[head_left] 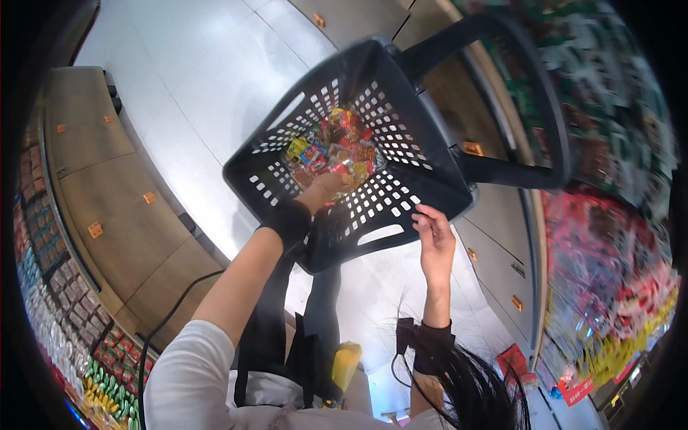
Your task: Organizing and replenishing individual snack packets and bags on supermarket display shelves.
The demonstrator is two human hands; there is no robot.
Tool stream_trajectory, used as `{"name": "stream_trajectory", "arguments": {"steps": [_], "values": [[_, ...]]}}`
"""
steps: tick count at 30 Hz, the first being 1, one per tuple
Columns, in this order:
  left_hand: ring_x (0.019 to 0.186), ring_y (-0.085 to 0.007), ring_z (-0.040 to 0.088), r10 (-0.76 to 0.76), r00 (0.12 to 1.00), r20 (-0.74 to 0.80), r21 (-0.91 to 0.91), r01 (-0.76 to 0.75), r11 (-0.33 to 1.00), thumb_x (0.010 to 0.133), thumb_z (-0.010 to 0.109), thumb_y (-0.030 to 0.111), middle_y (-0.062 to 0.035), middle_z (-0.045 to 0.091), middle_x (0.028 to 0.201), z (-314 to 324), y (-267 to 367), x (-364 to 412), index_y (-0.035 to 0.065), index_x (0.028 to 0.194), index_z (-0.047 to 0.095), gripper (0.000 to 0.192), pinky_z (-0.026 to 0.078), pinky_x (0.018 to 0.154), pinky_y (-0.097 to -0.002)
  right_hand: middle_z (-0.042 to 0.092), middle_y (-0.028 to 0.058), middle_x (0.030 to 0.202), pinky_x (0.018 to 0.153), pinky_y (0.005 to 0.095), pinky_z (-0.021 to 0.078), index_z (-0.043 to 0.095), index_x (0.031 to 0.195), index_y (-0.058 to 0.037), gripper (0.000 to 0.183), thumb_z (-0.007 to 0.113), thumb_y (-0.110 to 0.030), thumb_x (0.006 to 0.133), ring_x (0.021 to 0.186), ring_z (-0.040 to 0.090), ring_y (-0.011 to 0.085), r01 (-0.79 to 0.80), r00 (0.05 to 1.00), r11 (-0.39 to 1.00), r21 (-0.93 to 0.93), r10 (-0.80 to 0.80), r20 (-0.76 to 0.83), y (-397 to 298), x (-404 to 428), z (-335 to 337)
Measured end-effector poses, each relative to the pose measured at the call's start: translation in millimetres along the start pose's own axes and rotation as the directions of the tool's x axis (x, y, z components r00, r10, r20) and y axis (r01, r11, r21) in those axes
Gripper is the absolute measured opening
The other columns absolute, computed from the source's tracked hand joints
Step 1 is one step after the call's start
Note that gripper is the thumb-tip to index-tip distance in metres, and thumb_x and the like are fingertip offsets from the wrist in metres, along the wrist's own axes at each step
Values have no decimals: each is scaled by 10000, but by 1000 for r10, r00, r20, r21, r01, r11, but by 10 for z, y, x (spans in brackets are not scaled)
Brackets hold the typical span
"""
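Observation:
A black plastic shopping basket [430,185] is in front of me with its handle [556,107] swung out to the right. Small wrapped snack packets [344,129] lie in a heap at its bottom. My left hand [324,187] reaches down inside and touches the heap near a yellow-orange packet [359,173]. Its fingertips are partly lost among the wrappers, so a grip cannot be made out. Just outside the near right rim is my right hand [438,242], fingers loosely bent and apart, holding nothing.
Wooden cabinets [107,177] with orange fittings line the left, topped by rows of packaged goods [75,295]. On the right, a display holds many bagged goods [586,242]. A red item [513,363] sits low at the right cabinet. A black cable [172,312] runs beside my left arm.

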State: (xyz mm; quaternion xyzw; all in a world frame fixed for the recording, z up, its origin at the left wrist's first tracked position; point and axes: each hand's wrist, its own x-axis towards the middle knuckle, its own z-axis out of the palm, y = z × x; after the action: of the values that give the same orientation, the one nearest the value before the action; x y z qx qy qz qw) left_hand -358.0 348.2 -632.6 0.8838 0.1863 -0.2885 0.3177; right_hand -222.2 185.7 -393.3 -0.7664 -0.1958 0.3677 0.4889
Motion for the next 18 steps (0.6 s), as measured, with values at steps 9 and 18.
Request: {"name": "stream_trajectory", "arguments": {"steps": [9, 18], "values": [[593, -178, 556, -5, 945, -327, -591, -201, 781, 704, 596, 106, -85, 552, 640, -2018, 929, -1650, 6, 796, 450, 199, 448, 557, -296, 563, 90, 967, 731, 249, 453, 523, 992, 18, 188, 463, -94, 853, 857, 554, 149, 47, 999, 993, 109, -48, 5, -731, -533, -99], [763, -73, 524, 111, 978, -176, -912, -205, 356, 795, 538, 97, 2, 518, 777, -3078, 1879, -3309, 68, 792, 456, 87, 451, 648, -212, 557, 100, 973, 747, 275, 451, 519, 1003, 17, 303, 389, -232, 889, 858, 543, 160, 198, 972, 914, 355, -229, 47, -1910, -1041, -302]]}}
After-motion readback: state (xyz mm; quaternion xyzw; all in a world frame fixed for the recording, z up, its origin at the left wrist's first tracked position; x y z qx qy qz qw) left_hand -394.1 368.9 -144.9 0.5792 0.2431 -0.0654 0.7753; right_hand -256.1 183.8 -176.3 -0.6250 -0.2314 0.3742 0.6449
